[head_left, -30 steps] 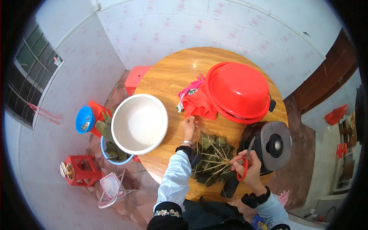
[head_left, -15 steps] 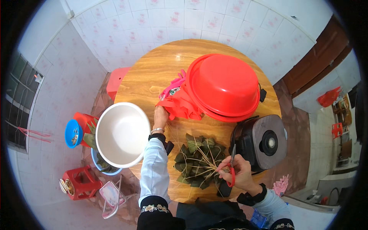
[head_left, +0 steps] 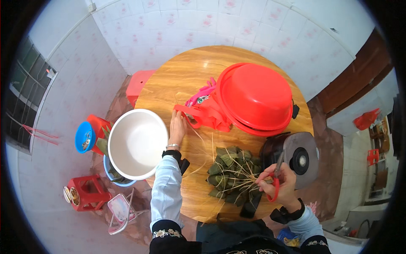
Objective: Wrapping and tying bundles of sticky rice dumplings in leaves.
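At the near right of the wooden table lies a bundle of leaf-wrapped rice dumplings (head_left: 231, 169), its pale straw strings gathered to one point. My right hand (head_left: 282, 184) is closed there, pinching the string ends and holding red-handled scissors (head_left: 275, 186), blades pointing away from me. My left hand (head_left: 178, 127) reaches forward with its fingers closed on the edge of a red plastic bag (head_left: 209, 116). A loose straw strand curves across the table near that hand. Pink rubber gloves (head_left: 204, 92) lie just beyond the bag.
A red basin (head_left: 256, 93) sits upside down at the far right, above a black rice cooker (head_left: 296, 156). The white basin (head_left: 137, 144) is left of my left arm. A dark phone (head_left: 251, 206) lies at the near edge. Red stools (head_left: 89, 192) stand on the floor at left.
The dumpling bundle and my right hand have shifted slightly right, closer to the cooker. The bag's edge is lifted into a loop at my left hand, and a loose strand now shows beside it.
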`<state>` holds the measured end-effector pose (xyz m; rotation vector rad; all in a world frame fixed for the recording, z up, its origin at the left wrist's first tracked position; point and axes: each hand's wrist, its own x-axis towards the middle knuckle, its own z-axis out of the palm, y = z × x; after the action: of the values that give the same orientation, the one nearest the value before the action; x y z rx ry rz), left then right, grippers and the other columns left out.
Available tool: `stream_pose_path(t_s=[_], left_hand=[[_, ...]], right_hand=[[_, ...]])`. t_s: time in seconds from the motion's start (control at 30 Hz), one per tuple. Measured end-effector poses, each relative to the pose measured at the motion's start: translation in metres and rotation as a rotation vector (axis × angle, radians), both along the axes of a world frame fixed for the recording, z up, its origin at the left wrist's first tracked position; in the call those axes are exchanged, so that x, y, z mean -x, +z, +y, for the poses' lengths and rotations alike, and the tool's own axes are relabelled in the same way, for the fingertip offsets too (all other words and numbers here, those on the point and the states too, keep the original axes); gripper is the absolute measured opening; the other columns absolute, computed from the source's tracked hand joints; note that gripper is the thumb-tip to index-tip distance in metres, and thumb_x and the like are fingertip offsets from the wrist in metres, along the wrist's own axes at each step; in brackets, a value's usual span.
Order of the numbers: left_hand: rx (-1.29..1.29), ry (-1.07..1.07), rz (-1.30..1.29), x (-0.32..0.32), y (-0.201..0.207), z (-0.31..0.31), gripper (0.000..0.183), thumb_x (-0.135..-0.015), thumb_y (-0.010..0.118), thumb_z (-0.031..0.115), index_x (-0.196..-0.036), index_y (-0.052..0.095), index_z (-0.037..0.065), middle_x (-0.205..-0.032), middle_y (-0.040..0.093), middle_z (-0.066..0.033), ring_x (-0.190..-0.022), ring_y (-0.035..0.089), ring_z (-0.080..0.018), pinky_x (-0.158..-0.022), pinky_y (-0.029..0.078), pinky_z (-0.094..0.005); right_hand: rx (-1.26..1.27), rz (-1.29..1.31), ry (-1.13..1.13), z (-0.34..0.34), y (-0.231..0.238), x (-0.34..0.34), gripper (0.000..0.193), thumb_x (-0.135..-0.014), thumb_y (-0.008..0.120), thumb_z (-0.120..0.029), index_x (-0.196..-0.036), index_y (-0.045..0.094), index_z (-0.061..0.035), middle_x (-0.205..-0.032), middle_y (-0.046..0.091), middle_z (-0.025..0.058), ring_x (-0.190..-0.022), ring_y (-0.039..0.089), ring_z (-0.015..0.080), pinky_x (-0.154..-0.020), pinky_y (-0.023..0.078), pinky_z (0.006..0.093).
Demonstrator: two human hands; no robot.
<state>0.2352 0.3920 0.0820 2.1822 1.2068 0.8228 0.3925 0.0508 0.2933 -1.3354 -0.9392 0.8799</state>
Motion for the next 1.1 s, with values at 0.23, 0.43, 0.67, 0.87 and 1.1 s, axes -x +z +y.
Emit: stream_pose_path(t_s=[0.23, 0.43, 0.67, 0.87, 1.1], left_hand=[[-0.121, 0.172, -0.044, -0.029, 0.019, 0.033, 0.035, -0.080, 0.052, 0.001, -0.114, 0.050, -0.007, -0.125, 0.043, -0.0304, -0.113, 0.045, -0.0436, -0.095, 0.039, -0.0428], [0.077, -0.011, 0.162, -0.026, 0.016, 0.056, 0.027, -0.080, 0.056, 0.008, -0.104, 0.055, -0.005, -0.110, 0.052, -0.0306, -0.107, 0.051, -0.0423, -0.086, 0.045, -0.0439], [0.128, -0.151, 0.348, 0.001, 0.050, 0.006, 0.020, -0.078, 0.062, 0.017, -0.094, 0.066, 0.005, -0.084, 0.064, -0.0204, -0.080, 0.063, -0.0374, -0.071, 0.051, -0.0429], [0.066, -0.404, 0.197, 0.011, 0.080, -0.085, 0.019, -0.086, 0.055, 0.020, -0.098, 0.066, 0.009, -0.086, 0.065, -0.0160, -0.081, 0.063, -0.0342, -0.070, 0.050, -0.0422], [0.240, -0.475, 0.370, 0.038, 0.036, -0.169, 0.021, -0.087, 0.054, 0.023, -0.095, 0.064, 0.007, -0.091, 0.063, -0.0170, -0.079, 0.060, -0.0368, -0.068, 0.049, -0.0439]], right_hand=[[0.102, -0.030, -0.045, -0.007, -0.026, -0.004, 0.031, -0.077, 0.066, 0.004, -0.102, 0.049, -0.0007, -0.083, 0.064, 0.0107, -0.076, 0.065, 0.0141, -0.063, 0.055, 0.0262], [0.060, -0.042, -0.028, -0.011, -0.025, 0.004, 0.030, -0.078, 0.065, 0.003, -0.102, 0.049, -0.0012, -0.083, 0.064, 0.0106, -0.076, 0.065, 0.0140, -0.064, 0.055, 0.0264], [0.068, -0.019, -0.034, -0.013, -0.031, -0.001, 0.029, -0.079, 0.063, 0.003, -0.103, 0.048, -0.0002, -0.084, 0.064, 0.0115, -0.077, 0.065, 0.0153, -0.065, 0.055, 0.0266], [0.075, 0.070, -0.045, -0.005, -0.031, -0.005, 0.029, -0.079, 0.063, 0.003, -0.104, 0.048, 0.0005, -0.084, 0.063, 0.0103, -0.077, 0.064, 0.0142, -0.066, 0.054, 0.0263], [0.047, 0.092, -0.025, 0.003, -0.032, -0.009, 0.030, -0.079, 0.063, 0.002, -0.105, 0.047, 0.0005, -0.084, 0.062, 0.0102, -0.072, 0.062, 0.0117, -0.062, 0.052, 0.0243]])
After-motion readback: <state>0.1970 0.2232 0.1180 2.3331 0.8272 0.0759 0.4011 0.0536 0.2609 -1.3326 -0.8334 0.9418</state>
